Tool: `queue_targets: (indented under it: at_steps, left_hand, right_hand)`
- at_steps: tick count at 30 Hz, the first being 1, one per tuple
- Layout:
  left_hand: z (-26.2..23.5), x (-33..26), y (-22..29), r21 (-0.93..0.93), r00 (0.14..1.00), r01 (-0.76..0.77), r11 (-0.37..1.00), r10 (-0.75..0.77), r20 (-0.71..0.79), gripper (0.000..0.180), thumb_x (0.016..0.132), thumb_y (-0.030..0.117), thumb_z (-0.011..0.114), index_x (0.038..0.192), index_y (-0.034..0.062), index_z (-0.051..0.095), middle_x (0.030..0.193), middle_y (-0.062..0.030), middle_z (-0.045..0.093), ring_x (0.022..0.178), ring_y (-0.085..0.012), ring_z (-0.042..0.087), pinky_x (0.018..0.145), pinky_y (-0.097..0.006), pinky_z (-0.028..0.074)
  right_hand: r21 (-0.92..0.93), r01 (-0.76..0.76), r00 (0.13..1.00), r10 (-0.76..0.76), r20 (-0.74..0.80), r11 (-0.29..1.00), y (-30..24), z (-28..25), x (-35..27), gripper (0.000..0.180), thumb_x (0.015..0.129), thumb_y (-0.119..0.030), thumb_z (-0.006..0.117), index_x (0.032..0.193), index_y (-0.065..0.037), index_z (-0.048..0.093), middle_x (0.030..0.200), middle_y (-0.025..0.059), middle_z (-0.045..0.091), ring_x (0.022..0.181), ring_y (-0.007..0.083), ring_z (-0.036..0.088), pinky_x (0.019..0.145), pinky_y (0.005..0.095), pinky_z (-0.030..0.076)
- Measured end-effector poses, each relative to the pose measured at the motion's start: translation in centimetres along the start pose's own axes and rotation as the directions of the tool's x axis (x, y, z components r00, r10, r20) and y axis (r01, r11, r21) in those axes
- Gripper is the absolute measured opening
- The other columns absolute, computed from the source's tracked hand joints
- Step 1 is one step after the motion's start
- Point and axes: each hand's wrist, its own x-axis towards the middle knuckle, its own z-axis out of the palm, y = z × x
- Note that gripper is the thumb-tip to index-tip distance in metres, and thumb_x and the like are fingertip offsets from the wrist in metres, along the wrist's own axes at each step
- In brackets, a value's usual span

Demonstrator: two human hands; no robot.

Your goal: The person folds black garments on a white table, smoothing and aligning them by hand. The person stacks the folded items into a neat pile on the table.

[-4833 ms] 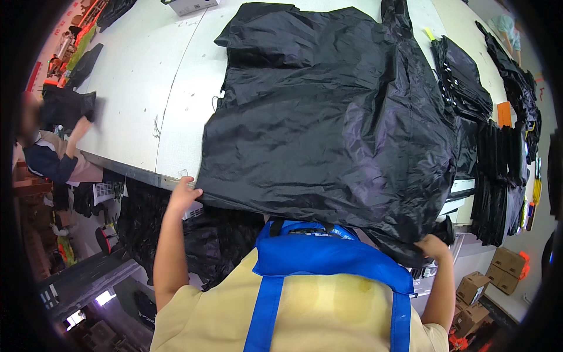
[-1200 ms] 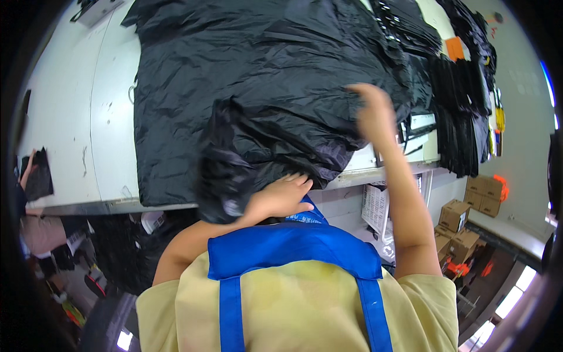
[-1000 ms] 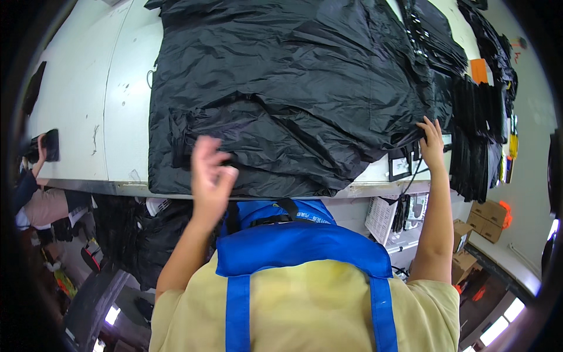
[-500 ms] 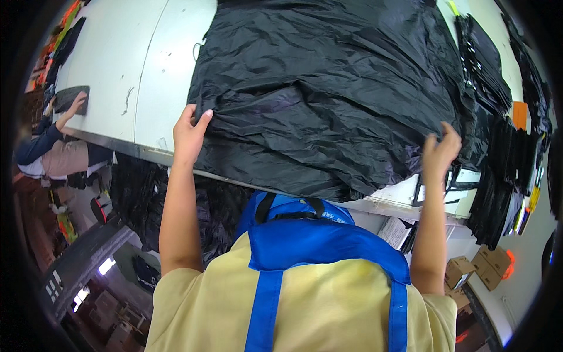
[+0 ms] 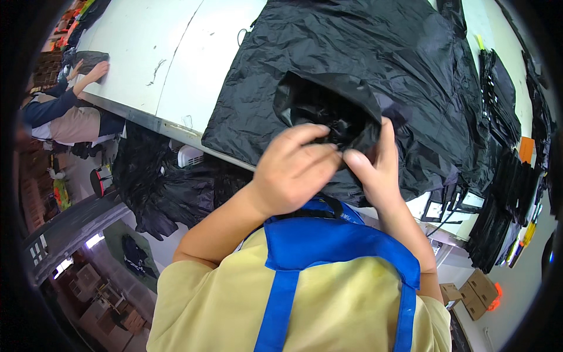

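Note:
A large piece of thin, shiny black fabric (image 5: 252, 111), creased all over, is spread across the white table in front of me. Near its front edge a part of it stands up as a round opening (image 5: 346, 88) with a dark hollow inside. My left hand (image 5: 293, 173) is at the near left of this opening, fingers bent over its edge and slightly blurred. On the opening's right side, my right hand (image 5: 381, 167) grips the rim, fingers behind and thumb in front. Whether the fabric is a garment or a bag I cannot tell.
The white table (image 5: 138, 53) runs off to the far left, where another person's hand (image 5: 97, 71) rests on a dark folded piece. Stacked black pieces (image 5: 498, 94) lie at the right, near an orange block (image 5: 526, 149). Black fabric (image 5: 158, 182) hangs below the table; cardboard boxes (image 5: 478, 293) stand lower right.
Both hands have come together from the two sides of the fabric to its near middle. The fabric, flat before, is now raised there into an opening. My view has shifted slightly.

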Motion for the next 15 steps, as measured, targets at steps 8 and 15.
queue_targets:
  at_steps: [8, 15]
  left_hand:
    - [-2.1, -0.7, -0.9, -0.418, 0.806, 0.424, 0.803, -0.545, -0.23, 0.048, 0.076, 0.005, 0.068, 0.12, 0.0039, 0.05, 0.117, -0.0124, 0.047, 0.099, -0.0195, 0.051, 0.079, -0.029, 0.047]
    - [-4.2, -0.9, -0.5, -0.872, 0.495, 0.461, -0.163, -0.768, 0.406, 0.034, 0.094, 0.012, 0.048, 0.125, 0.0012, 0.041, 0.116, -0.0119, 0.053, 0.104, -0.017, 0.056, 0.087, -0.033, 0.051]
  right_hand:
    - [0.213, -0.093, 0.98, 0.127, -0.151, 0.973, -2.6, 0.0, 0.4, 0.024, 0.088, -0.005, 0.048, 0.109, 0.001, 0.059, 0.096, 0.0018, 0.063, 0.084, 0.0065, 0.056, 0.076, 0.0187, 0.042]
    - [0.159, -0.085, 0.98, 0.111, -0.165, 0.984, -3.4, 0.9, 0.0, 0.022, 0.091, -0.01, 0.047, 0.107, 0.001, 0.058, 0.093, 0.002, 0.063, 0.082, 0.0062, 0.056, 0.074, 0.0195, 0.043]
